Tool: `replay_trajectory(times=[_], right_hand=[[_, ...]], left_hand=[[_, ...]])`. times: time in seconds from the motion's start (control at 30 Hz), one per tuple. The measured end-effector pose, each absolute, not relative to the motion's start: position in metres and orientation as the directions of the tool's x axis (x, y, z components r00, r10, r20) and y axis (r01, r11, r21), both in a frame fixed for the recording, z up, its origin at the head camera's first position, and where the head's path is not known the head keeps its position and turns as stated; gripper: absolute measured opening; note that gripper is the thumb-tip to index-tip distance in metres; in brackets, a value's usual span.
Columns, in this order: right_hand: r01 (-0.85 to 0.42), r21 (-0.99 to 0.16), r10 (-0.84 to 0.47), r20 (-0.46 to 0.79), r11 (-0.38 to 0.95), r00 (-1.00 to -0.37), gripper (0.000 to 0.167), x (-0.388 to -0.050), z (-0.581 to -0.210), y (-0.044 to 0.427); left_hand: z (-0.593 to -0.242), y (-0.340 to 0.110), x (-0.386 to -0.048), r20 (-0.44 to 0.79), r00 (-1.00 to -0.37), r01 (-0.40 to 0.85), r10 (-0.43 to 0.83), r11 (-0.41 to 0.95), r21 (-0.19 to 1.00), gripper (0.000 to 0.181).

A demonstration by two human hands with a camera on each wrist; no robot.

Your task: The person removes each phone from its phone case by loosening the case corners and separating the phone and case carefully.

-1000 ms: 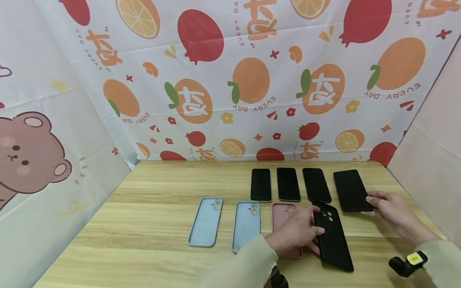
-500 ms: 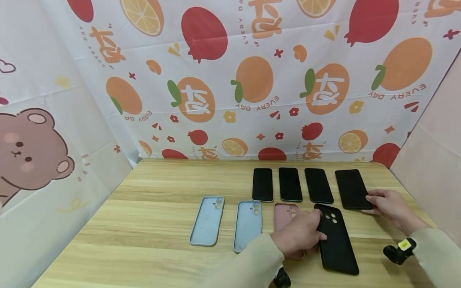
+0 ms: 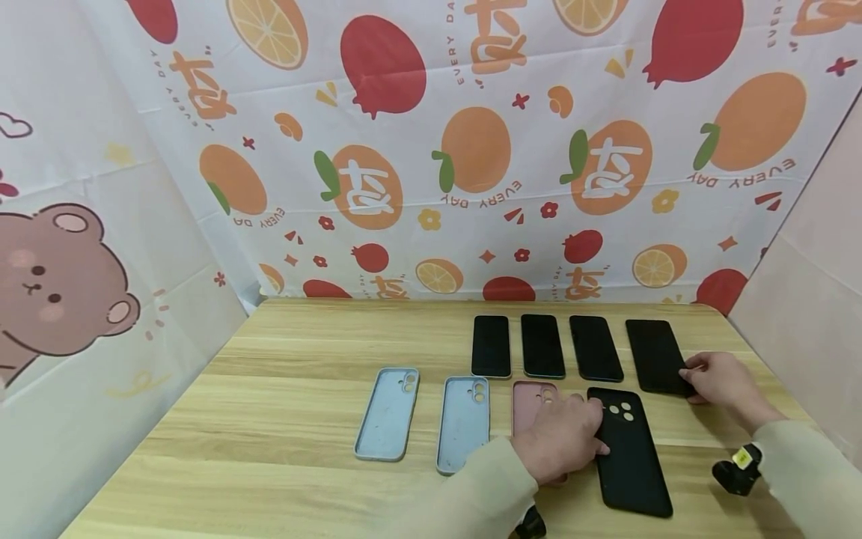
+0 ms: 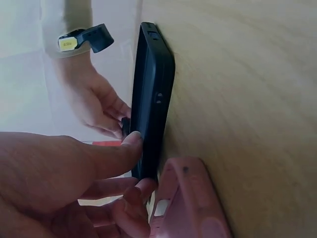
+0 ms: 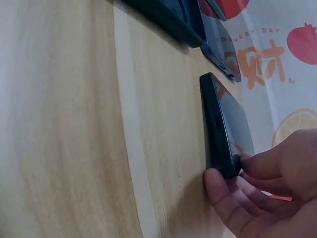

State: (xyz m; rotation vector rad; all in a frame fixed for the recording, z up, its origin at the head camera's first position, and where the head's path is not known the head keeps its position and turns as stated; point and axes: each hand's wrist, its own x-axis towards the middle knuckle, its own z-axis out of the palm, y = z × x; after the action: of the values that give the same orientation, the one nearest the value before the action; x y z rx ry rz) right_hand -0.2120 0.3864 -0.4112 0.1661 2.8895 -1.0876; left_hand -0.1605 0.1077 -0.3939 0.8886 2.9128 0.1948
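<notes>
My left hand (image 3: 562,438) pinches the left edge of a black phone case (image 3: 636,464), thumb over the rim in the left wrist view. The case has round camera holes at its far end and its open side up. My right hand (image 3: 723,385) pinches the near right corner of a black phone (image 3: 656,355), the rightmost in its row. In the right wrist view that phone (image 5: 220,124) has its near end tipped slightly up off the table. A pink phone case (image 3: 532,404) lies partly hidden under my left hand and forearm.
Three more dark phones (image 3: 491,346) lie in the row to the left. Two light blue phone cases (image 3: 387,415) rest on the wooden table (image 3: 269,419). Behind the table hangs a fruit-print cloth (image 3: 404,247); a pale side wall (image 3: 808,299) stands at the right.
The black case was tilted in my left hand; it now lies flatter and slightly nearer me. My right hand keeps its hold on the phone's corner, with its fingers shifted slightly.
</notes>
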Motion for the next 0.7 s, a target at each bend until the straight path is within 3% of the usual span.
replay_trajectory(times=[0.3,0.53,0.7], right_hand=[[0.029,-0.411,0.057,0.057,0.911,-0.997,0.034,-0.213,-0.406,0.383],[0.014,-0.420,0.047,0.069,0.908,-0.996,0.037,-0.207,-0.408,0.381],[-0.007,-0.439,0.044,0.106,0.898,-0.993,0.037,-0.199,-0.410,0.377]], left_hand=[[-0.396,0.103,-0.162,-0.019,-0.804,0.587,0.595,0.798,0.137,0.034],[-0.394,0.099,-0.163,0.000,-0.803,0.587,0.596,0.791,0.174,0.033],[-0.390,0.086,-0.168,0.028,-0.812,0.565,0.582,0.774,0.287,0.033]])
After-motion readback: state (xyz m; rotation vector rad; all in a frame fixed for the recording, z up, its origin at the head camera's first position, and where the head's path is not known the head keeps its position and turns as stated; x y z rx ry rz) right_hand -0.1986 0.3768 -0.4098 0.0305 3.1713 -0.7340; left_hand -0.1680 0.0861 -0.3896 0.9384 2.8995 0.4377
